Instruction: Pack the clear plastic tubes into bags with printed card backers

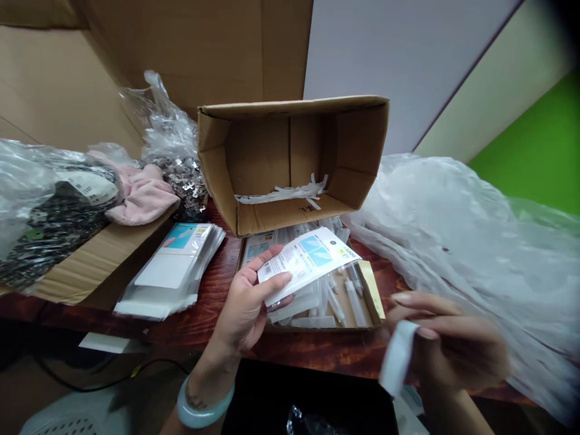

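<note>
Packet (312,257): above the shallow carton (372,302) by the table's (344,356) front edge, printed face up, perhaps for checking.
Left hand (244,296): thumb over, fingers under, gripping the packet's near end, likely leaving its far end clear.
Right hand (453,338): blurred; thumb and fingers pinching a white strip (397,359) by one end, seemingly so the rest hangs free.
Box (258,154): behind the carton, mouth facing the person, probably for easy reach.
Stack of packets (165,266): left of the carton, likely handy for the left hand.
</note>
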Motion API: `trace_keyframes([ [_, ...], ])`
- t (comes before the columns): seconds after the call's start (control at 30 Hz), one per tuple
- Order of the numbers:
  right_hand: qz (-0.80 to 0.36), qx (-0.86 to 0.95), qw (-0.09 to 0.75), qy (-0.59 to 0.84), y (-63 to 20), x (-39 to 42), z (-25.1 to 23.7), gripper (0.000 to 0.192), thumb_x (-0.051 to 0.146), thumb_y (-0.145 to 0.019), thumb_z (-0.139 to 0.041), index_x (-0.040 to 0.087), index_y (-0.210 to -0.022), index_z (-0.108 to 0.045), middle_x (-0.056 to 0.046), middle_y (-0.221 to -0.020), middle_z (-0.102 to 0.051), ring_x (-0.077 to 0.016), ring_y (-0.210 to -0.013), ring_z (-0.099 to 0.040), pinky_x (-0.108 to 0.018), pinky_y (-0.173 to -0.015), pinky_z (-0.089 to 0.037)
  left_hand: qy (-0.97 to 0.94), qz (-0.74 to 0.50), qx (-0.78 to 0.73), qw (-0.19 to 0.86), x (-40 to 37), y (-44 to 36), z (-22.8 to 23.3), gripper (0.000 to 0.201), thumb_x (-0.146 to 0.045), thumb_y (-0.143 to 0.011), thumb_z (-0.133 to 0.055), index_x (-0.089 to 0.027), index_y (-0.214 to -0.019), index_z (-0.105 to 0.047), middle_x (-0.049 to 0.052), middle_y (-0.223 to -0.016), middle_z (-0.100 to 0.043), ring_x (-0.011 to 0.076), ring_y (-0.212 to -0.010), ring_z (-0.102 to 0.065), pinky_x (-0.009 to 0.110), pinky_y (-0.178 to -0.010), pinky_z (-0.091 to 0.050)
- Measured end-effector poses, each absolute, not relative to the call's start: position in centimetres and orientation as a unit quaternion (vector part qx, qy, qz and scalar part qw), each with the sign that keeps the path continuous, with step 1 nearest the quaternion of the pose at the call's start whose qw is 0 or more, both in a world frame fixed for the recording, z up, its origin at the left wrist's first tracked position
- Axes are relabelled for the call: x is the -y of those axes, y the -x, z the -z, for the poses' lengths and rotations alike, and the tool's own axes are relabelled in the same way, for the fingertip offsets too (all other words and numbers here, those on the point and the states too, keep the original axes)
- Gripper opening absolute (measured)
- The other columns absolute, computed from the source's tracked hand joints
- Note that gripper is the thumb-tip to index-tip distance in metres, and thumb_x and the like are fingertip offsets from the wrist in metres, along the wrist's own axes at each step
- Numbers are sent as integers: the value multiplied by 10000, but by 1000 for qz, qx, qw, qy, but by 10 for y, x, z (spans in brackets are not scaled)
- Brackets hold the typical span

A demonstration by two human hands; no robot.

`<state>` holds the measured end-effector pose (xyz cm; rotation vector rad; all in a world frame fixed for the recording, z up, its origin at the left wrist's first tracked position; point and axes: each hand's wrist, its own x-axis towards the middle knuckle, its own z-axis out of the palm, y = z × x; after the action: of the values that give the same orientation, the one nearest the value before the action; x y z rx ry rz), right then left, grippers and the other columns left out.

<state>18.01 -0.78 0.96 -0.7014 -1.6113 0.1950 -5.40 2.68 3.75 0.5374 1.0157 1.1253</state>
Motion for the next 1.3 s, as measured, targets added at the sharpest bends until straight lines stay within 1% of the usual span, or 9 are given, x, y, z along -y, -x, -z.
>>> trace_keyframes([
  [0.1,-229,691,643,236,-181,12,-13,408,-50,-831,-512,219,-1135,-549,-81,-995,-729,-146,-557,-659,-282,-481,-536,-217,-479,-441,727,-28,55,-38,600,-121,-721,-789,-174,-1280,-576,103,-1145,-678,92,-687,-656,119,-509,-529],
  [0.2,-297,821,444,201,-175,7,-28,439,-35,-861,-448,222,-1203,-544,-49,-910,-701,-170,-773,-697,-296,-625,-589,-200,-460,-417,758,-26,53,-39,603,-97,-714,-787,-155,-1276,-577,109,-1122,-679,77,-652,-642,104,-498,-514],
  [0.27,-242,858,389,230,-168,3,-36,409,-2,-892,-419,182,-1230,-559,-73,-939,-659,-159,-818,-667,-289,-684,-579,-198,-454,-409,766,-25,51,-41,599,-80,-712,-785,-149,-1270,-578,111,-1128,-676,83,-683,-651,100,-515,-520],
  [0.43,132,878,392,242,-151,-12,-42,373,107,-873,-596,37,-1239,-600,-51,-753,-573,-173,-727,-586,-322,-659,-520,-199,-440,-398,780,-21,48,-44,647,-58,-721,-775,-168,-1314,-541,116,-1142,-676,136,-827,-685,160,-652,-580],
  [0.57,258,881,367,150,-151,-25,-46,179,20,-856,-575,104,-912,-723,-38,-788,-621,-143,-757,-613,-292,-605,-516,-199,-434,-399,783,-19,49,-46,672,-48,-701,-788,-174,-1315,-544,101,-1110,-678,116,-779,-678,147,-631,-576],
  [0.67,282,880,376,62,-155,-36,-49,155,57,-822,-657,161,-718,-707,-17,-829,-646,-128,-784,-623,-261,-547,-516,-197,-424,-401,788,-18,51,-47,687,-47,-676,-803,-173,-1305,-557,108,-1115,-676,121,-752,-679,147,-595,-576],
  [0.87,282,882,377,-22,-154,-44,-59,144,48,-757,-733,164,-672,-738,11,-708,-632,-91,-686,-603,-206,-470,-495,-219,-416,-396,789,-19,51,-44,687,-56,-659,-815,-163,-1290,-566,103,-1052,-691,132,-716,-680,157,-554,-570],
  [1.17,286,876,389,-4,-149,-42,-62,235,2,-718,-754,196,-596,-702,38,-643,-590,-71,-638,-596,-180,-428,-469,-282,-412,-347,794,-12,57,-45,848,26,-574,-842,-197,-1325,-518,110,-1211,-661,221,-1064,-648,279,-897,-547],
  [1.3,255,872,417,-11,-152,-35,-55,262,-34,-710,-737,187,-586,-668,34,-629,-556,-65,-613,-563,-183,-429,-447,-289,-435,-416,744,-23,53,-30,464,-197,-694,-827,-148,-1125,-661,106,-982,-714,186,-826,-685,263,-720,-572],
])
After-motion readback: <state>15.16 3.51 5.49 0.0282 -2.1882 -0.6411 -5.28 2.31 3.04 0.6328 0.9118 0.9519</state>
